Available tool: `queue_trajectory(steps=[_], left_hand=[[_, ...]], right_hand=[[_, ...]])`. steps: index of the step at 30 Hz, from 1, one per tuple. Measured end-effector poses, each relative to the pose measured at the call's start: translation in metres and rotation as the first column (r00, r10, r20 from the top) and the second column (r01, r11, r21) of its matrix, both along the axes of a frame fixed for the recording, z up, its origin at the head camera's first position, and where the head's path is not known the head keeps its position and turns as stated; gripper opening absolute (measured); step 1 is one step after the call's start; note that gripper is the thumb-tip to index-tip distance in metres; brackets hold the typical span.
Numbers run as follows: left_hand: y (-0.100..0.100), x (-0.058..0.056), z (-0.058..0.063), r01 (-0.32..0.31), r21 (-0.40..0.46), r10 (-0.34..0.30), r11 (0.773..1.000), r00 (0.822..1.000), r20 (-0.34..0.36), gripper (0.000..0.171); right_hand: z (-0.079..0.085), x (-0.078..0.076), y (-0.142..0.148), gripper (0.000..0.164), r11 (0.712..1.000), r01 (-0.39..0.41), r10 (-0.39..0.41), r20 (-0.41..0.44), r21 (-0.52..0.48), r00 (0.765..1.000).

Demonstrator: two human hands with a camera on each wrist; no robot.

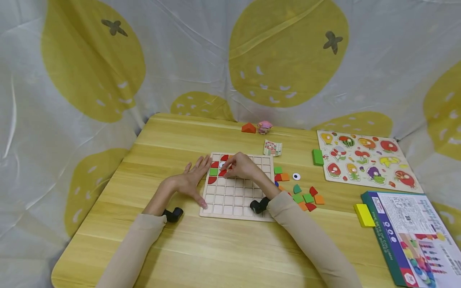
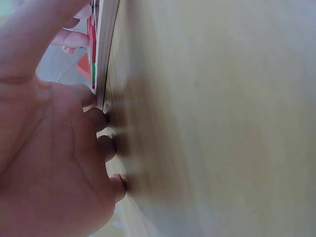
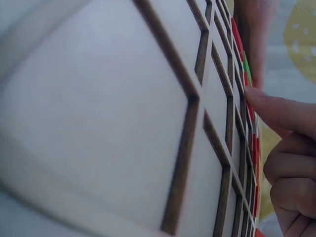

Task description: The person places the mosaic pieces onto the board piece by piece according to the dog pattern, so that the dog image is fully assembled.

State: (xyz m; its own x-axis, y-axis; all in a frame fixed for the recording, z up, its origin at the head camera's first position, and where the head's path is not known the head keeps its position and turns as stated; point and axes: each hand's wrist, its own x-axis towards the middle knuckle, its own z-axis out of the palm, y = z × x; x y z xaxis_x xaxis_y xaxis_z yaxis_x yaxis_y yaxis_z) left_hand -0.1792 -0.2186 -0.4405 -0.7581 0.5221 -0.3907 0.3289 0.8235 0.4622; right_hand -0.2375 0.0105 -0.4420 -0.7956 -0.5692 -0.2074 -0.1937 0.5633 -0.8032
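Observation:
A wooden grid board (image 1: pixel 228 200) lies on the table, with red quarter-circle pieces (image 1: pixel 212 180), a green square (image 1: pixel 213 172) and a white eye disc in its far left cells. My left hand (image 1: pixel 189 185) is spread along the board's left edge, thumb over the near left corner, fingertips down on the table in the left wrist view. My right hand (image 1: pixel 242 167) bends over the far left cells, thumb and forefinger pinching a red quarter-circle piece (image 1: pixel 222 173) at the grid. In the right wrist view its thumb (image 3: pixel 276 109) meets the red pieces and the other fingers are curled.
Loose green, orange and red pieces (image 1: pixel 308 198) and an eye disc (image 1: pixel 296 176) lie right of the board. Behind it are a small picture card (image 1: pixel 272 148), a red block (image 1: pixel 249 128) and a pink figure (image 1: pixel 264 127). A fruit puzzle (image 1: pixel 363 159) and a box (image 1: pixel 414 236) occupy the right side.

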Motion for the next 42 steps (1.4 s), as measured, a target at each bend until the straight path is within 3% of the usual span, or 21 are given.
queue_trajectory(steps=[10,17,21,25,34,38,42], left_hand=[[0.005,-0.001,-0.002,0.008,0.008,-0.008,1.0,1.0,-0.007,0.149],[0.006,-0.001,-0.003,0.009,0.002,-0.009,1.0,1.0,-0.004,0.15],[0.006,-0.002,-0.003,0.008,0.007,-0.007,1.0,1.0,-0.012,0.151],[0.008,-0.002,-0.003,0.004,0.011,-0.004,1.0,1.0,-0.013,0.151],[0.005,0.0,0.001,-0.011,-0.001,0.011,1.0,1.0,-0.009,0.152],[0.003,0.0,0.001,-0.014,-0.001,0.014,1.0,1.0,-0.006,0.151],[0.002,0.0,0.001,-0.013,-0.005,0.013,1.0,1.0,-0.005,0.151]], right_hand=[[-0.002,-0.003,0.009,0.019,1.0,-0.016,0.016,0.006,0.005,1.0],[0.002,-0.001,0.027,0.023,0.996,0.014,-0.01,0.05,-0.093,0.999],[0.017,0.004,0.058,0.026,0.992,0.059,-0.06,-0.006,-0.11,0.998],[0.026,0.015,0.106,0.025,0.992,0.114,-0.117,-0.063,-0.051,0.991],[0.01,0.053,0.208,0.021,0.978,0.188,-0.187,-0.021,0.086,0.982],[0.003,0.065,0.227,0.02,0.978,0.191,-0.188,-0.035,0.083,0.982],[-0.002,0.068,0.223,0.02,0.981,0.182,-0.182,-0.007,0.068,0.983]])
